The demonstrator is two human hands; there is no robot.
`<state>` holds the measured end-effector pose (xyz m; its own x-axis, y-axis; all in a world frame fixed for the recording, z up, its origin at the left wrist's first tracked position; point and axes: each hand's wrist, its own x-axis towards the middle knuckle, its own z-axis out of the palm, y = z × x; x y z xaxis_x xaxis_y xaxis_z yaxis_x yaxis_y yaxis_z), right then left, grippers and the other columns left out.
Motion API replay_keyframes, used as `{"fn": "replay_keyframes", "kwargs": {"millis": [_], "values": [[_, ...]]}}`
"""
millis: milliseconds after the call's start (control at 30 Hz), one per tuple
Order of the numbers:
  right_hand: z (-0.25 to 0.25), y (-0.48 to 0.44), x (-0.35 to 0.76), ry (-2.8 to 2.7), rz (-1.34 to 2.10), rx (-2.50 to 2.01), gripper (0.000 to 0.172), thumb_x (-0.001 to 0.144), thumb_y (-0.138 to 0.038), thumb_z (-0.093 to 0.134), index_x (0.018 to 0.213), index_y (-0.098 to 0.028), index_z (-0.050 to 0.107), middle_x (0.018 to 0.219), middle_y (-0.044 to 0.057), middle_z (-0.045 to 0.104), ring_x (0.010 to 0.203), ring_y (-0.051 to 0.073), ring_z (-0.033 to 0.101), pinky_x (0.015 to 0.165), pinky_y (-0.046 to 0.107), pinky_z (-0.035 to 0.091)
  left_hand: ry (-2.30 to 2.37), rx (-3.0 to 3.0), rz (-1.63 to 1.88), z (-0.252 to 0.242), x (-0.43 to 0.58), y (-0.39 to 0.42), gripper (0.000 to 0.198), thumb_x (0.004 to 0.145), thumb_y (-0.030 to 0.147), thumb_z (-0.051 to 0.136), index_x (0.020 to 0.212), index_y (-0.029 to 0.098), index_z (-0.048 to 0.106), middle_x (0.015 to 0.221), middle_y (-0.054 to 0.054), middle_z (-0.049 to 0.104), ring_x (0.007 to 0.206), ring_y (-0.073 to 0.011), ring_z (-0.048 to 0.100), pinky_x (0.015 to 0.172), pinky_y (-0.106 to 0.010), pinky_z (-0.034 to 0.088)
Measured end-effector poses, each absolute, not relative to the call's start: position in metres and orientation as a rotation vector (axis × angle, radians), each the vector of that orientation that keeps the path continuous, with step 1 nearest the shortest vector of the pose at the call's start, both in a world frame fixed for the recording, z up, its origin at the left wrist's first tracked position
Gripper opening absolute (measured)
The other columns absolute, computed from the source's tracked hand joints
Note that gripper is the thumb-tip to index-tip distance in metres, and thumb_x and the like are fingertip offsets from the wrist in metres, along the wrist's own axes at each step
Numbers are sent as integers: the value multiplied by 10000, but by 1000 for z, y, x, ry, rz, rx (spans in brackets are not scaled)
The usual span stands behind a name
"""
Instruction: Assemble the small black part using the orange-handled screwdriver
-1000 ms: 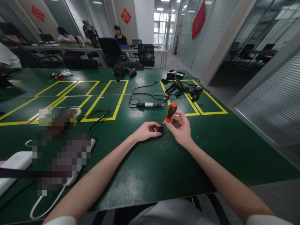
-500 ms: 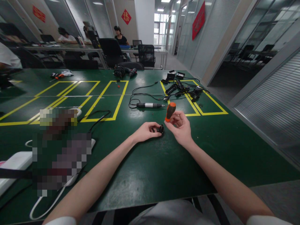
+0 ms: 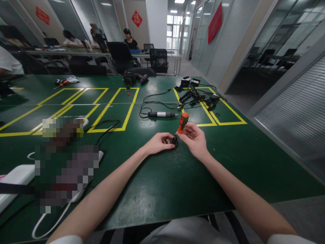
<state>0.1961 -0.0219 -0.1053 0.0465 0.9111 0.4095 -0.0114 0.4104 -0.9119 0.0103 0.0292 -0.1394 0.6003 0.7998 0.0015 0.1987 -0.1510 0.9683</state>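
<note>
My left hand (image 3: 159, 143) pinches a small black part (image 3: 174, 139) against the green table. The part's exact kind is too small to make out. In my right hand (image 3: 195, 139) is a screwdriver (image 3: 183, 122) with an orange and dark grey handle, held near the lower end of the handle. It leans slightly, handle up, with its lower end close to the black part. Whether the tip touches the part cannot be seen. Beyond both hands lies a pen-shaped electric screwdriver (image 3: 162, 114) with a silver middle and a black cord.
Black parts and cables (image 3: 195, 96) are piled at the back right, inside yellow tape. A coiled black cable (image 3: 129, 77) lies at the far edge. At left are a white power strip (image 3: 17, 176) and a blurred-out area. People sit at a table behind.
The screwdriver has shifted slightly left and down, and its handle now tilts a little more to the right. My left hand and the black part stay in place.
</note>
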Motion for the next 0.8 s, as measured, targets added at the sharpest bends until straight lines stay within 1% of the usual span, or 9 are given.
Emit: {"fn": "replay_keyframes", "kwargs": {"millis": [100, 167, 233, 333, 433, 533, 633, 733, 800], "values": [[-104, -22, 196, -1367, 920, -902, 324, 813, -421, 780, 1042, -221, 666, 855, 29, 730, 740, 174, 672, 683, 327, 545, 834, 1686, 643, -140, 10, 29, 364, 709, 325, 820, 983, 116, 704, 700, 30, 618, 588, -83, 535, 580, -209, 419], [-104, -22, 196, -1364, 940, -880, 374, 827, -435, 769, 1109, -231, 633, 820, 14, 724, 720, 171, 671, 653, 315, 537, 828, 1692, 643, -141, 10, 30, 367, 713, 334, 818, 989, 118, 705, 707, 26, 623, 589, -85, 538, 581, -211, 420], [-104, -22, 195, -1338, 951, -857, 417, 821, -426, 785, 1135, -251, 575, 798, -8, 722, 701, 163, 670, 627, 296, 527, 830, 1697, 651, -141, 10, 30, 380, 712, 341, 820, 998, 119, 706, 707, 28, 620, 586, -84, 534, 578, -211, 418], [-103, -22, 195, -1322, 970, -841, 390, 824, -438, 784, 1062, -260, 531, 785, -19, 724, 623, 138, 633, 581, 275, 513, 839, 1705, 660, -141, 10, 30, 390, 708, 348, 825, 1000, 119, 707, 704, 32, 611, 580, -81, 524, 574, -209, 412], [-101, -23, 195, -1336, 981, -860, 371, 815, -475, 781, 1019, -235, 585, 796, 6, 734, 562, 120, 583, 539, 271, 501, 835, 1707, 654, -139, 10, 29, 376, 712, 347, 821, 988, 118, 708, 707, 31, 610, 580, -79, 520, 572, -208, 408], [-99, -23, 195, -1350, 999, -883, 392, 814, -494, 774, 1051, -215, 635, 814, 24, 743, 520, 106, 546, 505, 270, 485, 830, 1709, 648, -139, 10, 29, 376, 718, 344, 815, 997, 116, 708, 713, 29, 610, 587, -82, 524, 578, -210, 413], [-99, -23, 193, -1314, 1021, -848, 442, 807, -471, 790, 1117, -248, 568, 788, -8, 736, 485, 97, 522, 479, 255, 464, 828, 1709, 652, -140, 10, 30, 397, 720, 346, 815, 1019, 111, 702, 720, 29, 607, 593, -83, 526, 584, -212, 418], [-101, -23, 192, -1291, 1033, -829, 435, 810, -466, 790, 1067, -277, 494, 773, -35, 725, 466, 91, 511, 468, 245, 448, 829, 1714, 657, -143, 9, 31, 402, 721, 342, 815, 1029, 111, 700, 720, 31, 601, 594, -82, 523, 584, -213, 420], [-101, -23, 193, -1297, 1038, -832, 411, 810, -469, 789, 1030, -270, 503, 780, -31, 724, 463, 88, 507, 465, 246, 442, 824, 1719, 657, -144, 9, 31, 404, 723, 338, 816, 1036, 109, 702, 724, 29, 604, 601, -84, 524, 587, -213, 421]]}}
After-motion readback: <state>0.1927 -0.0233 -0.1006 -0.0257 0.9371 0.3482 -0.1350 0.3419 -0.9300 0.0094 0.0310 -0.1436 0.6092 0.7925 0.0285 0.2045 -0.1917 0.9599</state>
